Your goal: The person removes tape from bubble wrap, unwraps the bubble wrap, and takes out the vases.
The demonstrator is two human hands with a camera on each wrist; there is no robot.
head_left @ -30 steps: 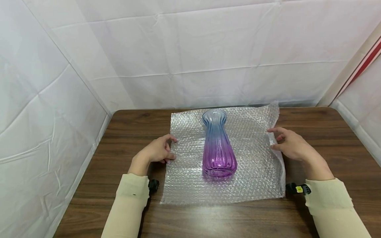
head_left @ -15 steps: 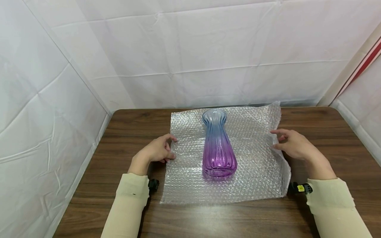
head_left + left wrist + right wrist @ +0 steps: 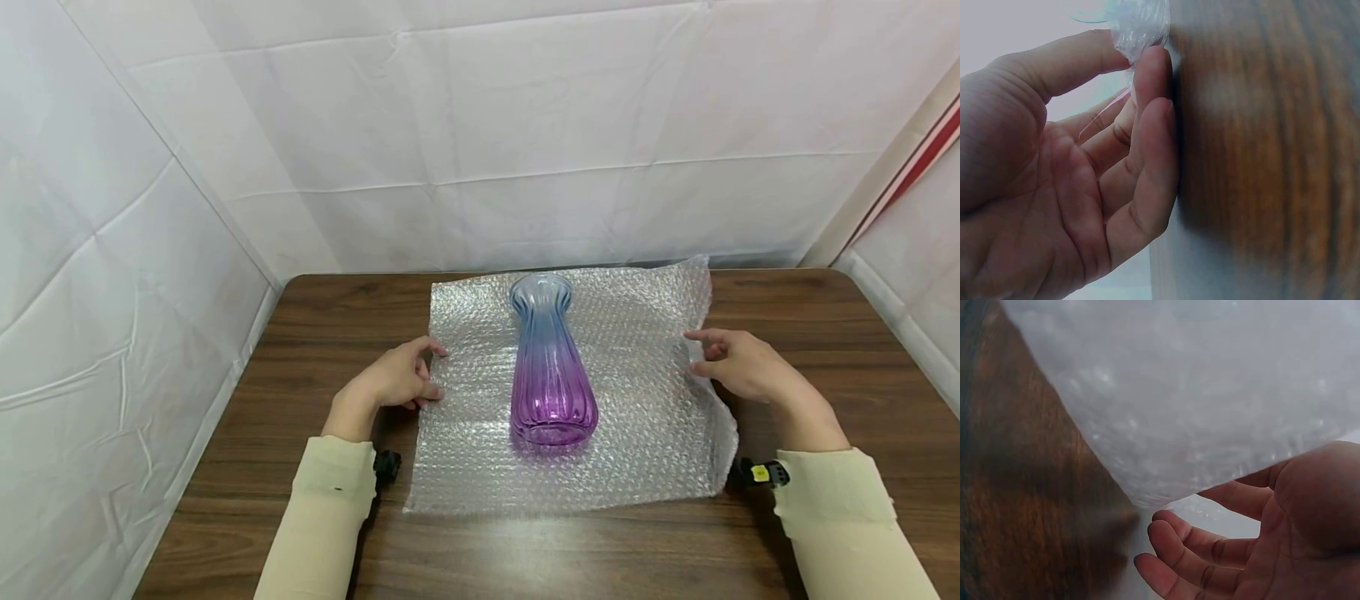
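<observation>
A ribbed glass vase (image 3: 551, 367), blue at the neck and purple at the base, lies on its side on a sheet of bubble wrap (image 3: 472, 467). Its mouth points to the table's far edge. My left hand (image 3: 393, 379) pinches the sheet's left edge; the left wrist view has thumb and fingers meeting at the crumpled plastic (image 3: 1141, 28). At the right edge my right hand (image 3: 738, 362) holds the sheet by thumb and forefinger. In the right wrist view the raised wrap (image 3: 1197, 394) hides that pinch, with the other fingers (image 3: 1179, 550) loosely bent below it.
The dark wooden table (image 3: 322, 333) shows bare on both sides and in front of the sheet. White cloth walls (image 3: 480, 167) stand behind and to the left. The wrap's far right corner (image 3: 693, 279) is raised and wrinkled.
My right hand has moved slightly to the right, and the wrap's right edge has shifted and spread outward with it. The left hand and the vase have stayed in place.
</observation>
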